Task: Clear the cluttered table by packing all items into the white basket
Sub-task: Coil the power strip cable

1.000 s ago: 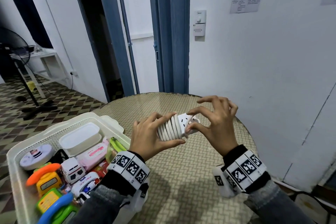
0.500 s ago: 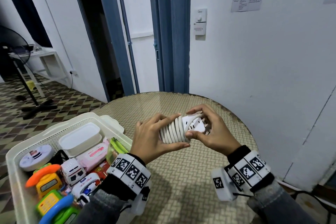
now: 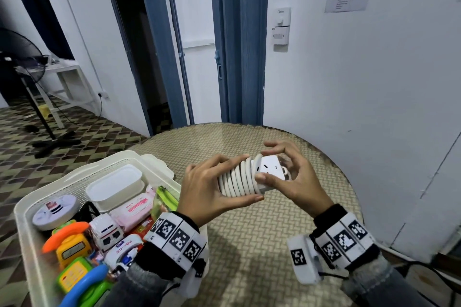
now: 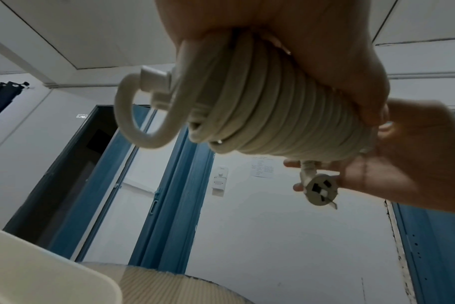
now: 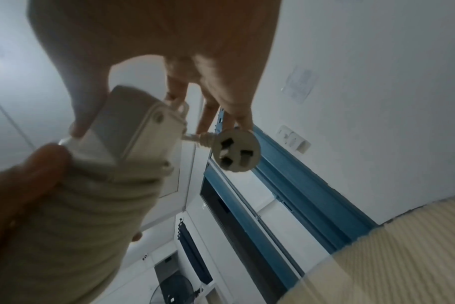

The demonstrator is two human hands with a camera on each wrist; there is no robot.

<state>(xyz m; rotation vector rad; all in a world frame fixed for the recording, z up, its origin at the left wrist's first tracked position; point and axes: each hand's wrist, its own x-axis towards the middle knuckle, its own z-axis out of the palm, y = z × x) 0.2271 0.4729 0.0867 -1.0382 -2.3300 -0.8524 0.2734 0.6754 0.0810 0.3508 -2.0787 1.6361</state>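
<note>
Both hands are holding the power strip [image 3: 268, 173] above the counter [image 3: 249, 244], right of the basket [image 3: 27, 239]. Left hand [image 3: 204, 192] is gripping the wound cord [image 3: 237, 180]; right hand [image 3: 296, 179] is pinching the socket end, plug [image 5: 236, 153] dangling beneath its fingers.

Power strip [image 3: 268, 173]: white, wound in its own cord [image 3: 237, 178], held level above the table.
Basket [image 3: 22, 227]: white, packed with toys and boxes.

the round woven-pattern counter [image 3: 249, 244] lies bare beneath and around both hands. the white perforated plastic basket [image 3: 22, 227] at its left edge is crowded with toys and boxes; the white wall [image 3: 374, 95] borders the right.
</note>
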